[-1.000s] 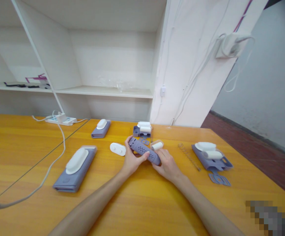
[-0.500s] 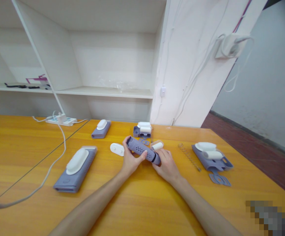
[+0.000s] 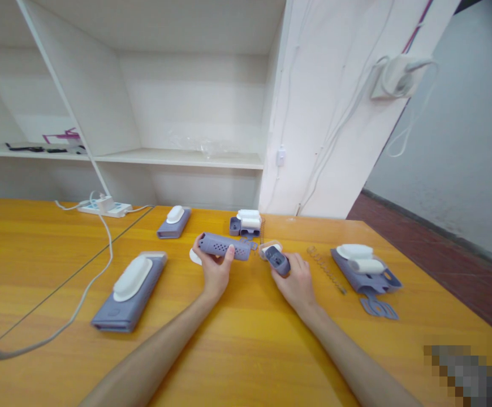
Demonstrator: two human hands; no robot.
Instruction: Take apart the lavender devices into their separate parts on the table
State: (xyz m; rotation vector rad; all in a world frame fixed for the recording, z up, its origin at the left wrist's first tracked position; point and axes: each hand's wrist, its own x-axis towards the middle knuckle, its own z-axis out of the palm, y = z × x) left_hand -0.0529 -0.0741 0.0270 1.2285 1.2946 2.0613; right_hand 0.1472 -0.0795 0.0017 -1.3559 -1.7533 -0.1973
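Note:
My left hand [image 3: 214, 270] grips a long grey-purple plastic housing [image 3: 225, 247] with rows of small holes, its thumb pressed on the near face. In my right hand [image 3: 293, 282] is a short grey-purple end cap [image 3: 278, 260], its hollow inner side turned toward me. A gap separates the cap from the housing. Behind the left hand a white oval part [image 3: 195, 256] shows partly. A clear and white piece [image 3: 267, 249] lies just behind the cap. Beyond the housing sits a flat grey bracket [image 3: 249, 243], partly covered.
Two grey units with white oval tops, one nearer [image 3: 131, 291] and one farther [image 3: 175, 221], lie left. Opened parts [image 3: 246, 223] stand at the back. To the right are a coil spring [image 3: 326, 270] and an opened housing [image 3: 367, 271]. A power strip [image 3: 106, 207] trails a cable.
The end cap has come off the housing's right end. My left hand has moved left with the housing, now more level; my right hand holds the cap apart, turned to show its inside.

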